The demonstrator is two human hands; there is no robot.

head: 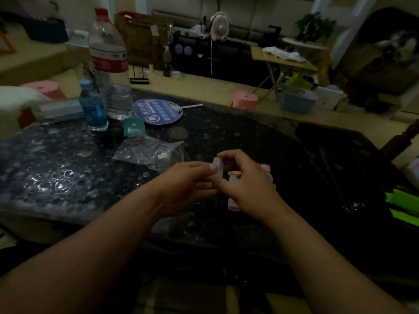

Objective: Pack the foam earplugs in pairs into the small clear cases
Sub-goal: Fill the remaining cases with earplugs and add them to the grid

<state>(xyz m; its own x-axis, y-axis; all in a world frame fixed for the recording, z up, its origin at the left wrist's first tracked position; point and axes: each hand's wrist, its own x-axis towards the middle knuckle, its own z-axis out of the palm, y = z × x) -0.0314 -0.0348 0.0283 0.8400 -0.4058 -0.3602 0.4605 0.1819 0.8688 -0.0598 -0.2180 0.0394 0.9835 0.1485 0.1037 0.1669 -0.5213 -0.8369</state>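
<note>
The right hand (246, 189) hides most of the pastel earplugs (233, 179); their number cannot be told.

A home living room — sofa (238, 21), houseplant (314, 26), cluttered dark table (249, 137).

Both forearms were bare to the frame's bottom edge, no sleeves showing. The left hand (189, 185) and right hand (246, 189) wore no gloves, rings or watch.

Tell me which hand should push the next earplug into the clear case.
Right, probably. The left hand pinches the clear case upright, while the right hand sits beside it with coloured earplugs at its fingertips.
</note>
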